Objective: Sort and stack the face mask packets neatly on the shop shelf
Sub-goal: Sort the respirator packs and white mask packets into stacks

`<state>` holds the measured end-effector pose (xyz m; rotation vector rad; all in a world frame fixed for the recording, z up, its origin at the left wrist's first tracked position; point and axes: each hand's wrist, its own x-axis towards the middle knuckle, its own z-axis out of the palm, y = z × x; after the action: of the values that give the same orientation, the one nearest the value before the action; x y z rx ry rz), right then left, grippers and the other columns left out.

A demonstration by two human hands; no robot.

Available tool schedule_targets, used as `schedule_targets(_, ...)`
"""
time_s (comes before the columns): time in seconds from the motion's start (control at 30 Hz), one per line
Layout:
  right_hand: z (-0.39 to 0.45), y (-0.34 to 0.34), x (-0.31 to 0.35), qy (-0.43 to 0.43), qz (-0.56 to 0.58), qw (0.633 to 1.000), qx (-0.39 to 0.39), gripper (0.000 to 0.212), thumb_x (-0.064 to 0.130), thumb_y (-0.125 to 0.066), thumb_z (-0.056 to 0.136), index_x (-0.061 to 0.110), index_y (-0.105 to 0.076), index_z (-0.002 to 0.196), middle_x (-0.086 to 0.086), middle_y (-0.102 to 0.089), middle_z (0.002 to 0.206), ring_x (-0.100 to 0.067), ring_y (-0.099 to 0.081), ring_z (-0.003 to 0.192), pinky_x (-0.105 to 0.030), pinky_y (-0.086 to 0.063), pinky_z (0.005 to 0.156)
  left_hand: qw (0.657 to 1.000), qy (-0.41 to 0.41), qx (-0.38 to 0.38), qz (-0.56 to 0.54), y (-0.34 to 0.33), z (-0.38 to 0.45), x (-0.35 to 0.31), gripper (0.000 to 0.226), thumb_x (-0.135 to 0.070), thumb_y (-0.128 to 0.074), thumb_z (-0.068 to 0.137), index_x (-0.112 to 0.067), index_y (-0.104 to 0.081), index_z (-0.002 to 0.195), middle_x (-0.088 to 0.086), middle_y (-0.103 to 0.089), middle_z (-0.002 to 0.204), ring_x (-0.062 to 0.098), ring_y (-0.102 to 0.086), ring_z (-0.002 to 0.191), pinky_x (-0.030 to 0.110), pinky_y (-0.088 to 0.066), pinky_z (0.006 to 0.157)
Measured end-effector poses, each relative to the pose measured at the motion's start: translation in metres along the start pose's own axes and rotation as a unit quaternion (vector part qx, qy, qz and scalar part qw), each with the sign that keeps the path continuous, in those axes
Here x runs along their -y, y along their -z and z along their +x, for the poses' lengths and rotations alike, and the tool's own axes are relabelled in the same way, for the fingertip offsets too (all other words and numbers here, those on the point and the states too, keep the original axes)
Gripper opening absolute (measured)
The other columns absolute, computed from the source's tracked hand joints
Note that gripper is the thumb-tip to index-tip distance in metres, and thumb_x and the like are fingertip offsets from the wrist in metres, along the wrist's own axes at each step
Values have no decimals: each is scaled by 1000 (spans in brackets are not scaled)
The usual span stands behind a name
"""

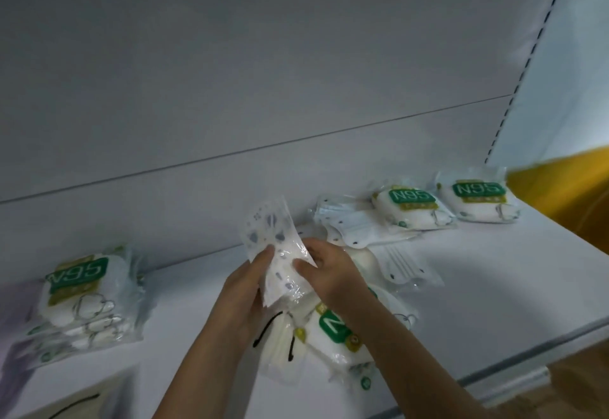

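Now both hands' grip [245,290] pinches the patterned mask packet [275,247] midway.

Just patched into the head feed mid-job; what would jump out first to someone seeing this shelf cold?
Both hands meet at centre frame, the left hand and right hand pinching one clear packet with a grey-spotted mask, held up above a loose heap of packets. Next come the green N95 labels: a neat stack at the left and two packs at the back right, all on the white shelf.
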<state>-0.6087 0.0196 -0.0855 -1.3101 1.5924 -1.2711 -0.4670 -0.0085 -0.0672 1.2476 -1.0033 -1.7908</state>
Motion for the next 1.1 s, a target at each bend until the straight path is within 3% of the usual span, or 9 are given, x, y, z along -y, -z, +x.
schedule_targets(0.07,-3,13,1,-30,64,997,28,20,9,-61,93,16,-71,108,-2,-75,100,-24,-71,93,-44,-56,89,1000,-6,4,0,-5,2,6,40,-37,-61,95,-8,-66,122,15,-75,110,29,-73,99,42,-58,84)
schedule_targets(0.17,-10,33,4,-83,171,980,61,20,4,-59,94,17,-69,106,-4,-76,101,-25,-73,94,-46,-57,90,999,23,19,-23,-13,2,9,36,-35,-58,97,-8,-67,119,16,-74,112,31,-72,104,45,-53,95)
schedule_targets(0.33,-18,71,-21,-15,-74,997,-31,17,33,-60,95,24,-67,107,6,-73,93,-12,-68,85,-36,-56,85,997,-47,-23,48,-14,6,8,19,-14,-60,96,1,-70,104,16,-77,96,26,-75,87,30,-58,73)
schedule_targets(0.47,-23,112,-65,-99,-411,898,-119,71,68,-59,82,23,-51,136,4,-56,135,-20,-49,124,-37,-41,103,979,-154,-119,66,-14,3,-1,12,-13,-60,98,-13,-70,91,-4,-77,80,8,-72,71,21,-52,65)
schedule_targets(0.63,-20,113,-77,-94,-377,911,-134,48,39,-60,89,26,-53,134,2,-63,124,-21,-53,116,-32,-46,89,978,-169,-125,-3,-4,9,-9,24,-17,-59,99,-18,-56,75,-13,-50,52,5,-46,48,17,-38,60)
schedule_targets(0.73,-18,119,-69,-103,-341,927,-117,41,36,-59,91,26,-57,130,2,-68,120,-21,-61,108,-31,-48,85,980,-162,-116,-22,3,12,-4,13,-17,-59,99,-7,-67,101,-5,-49,68,6,-49,58,14,-40,90)
schedule_targets(0.9,-23,111,-34,4,-412,898,-151,57,64,-55,87,22,-60,125,2,-63,119,-19,-56,106,-35,-47,88,974,-154,-165,-9,23,9,1,18,-16,-59,98,-18,-66,114,-4,-74,109,9,-71,95,31,-51,91)
schedule_targets(1.0,-31,78,-18,20,-417,909,5,84,79,-53,77,24,-44,140,1,-53,133,-19,-50,116,-35,-46,96,973,-115,-199,8,39,10,12,19,-15,-60,98,-14,-66,116,6,-74,111,20,-73,94,36,-55,81)
schedule_targets(1.1,-46,40,-22,10,-495,853,162,109,81,-56,73,26,-12,156,-6,-16,161,-35,-25,141,-49,-25,114,971,-100,-218,3,48,5,22,20,-16,-61,97,-11,-65,116,9,-75,106,23,-74,89,34,-55,74)
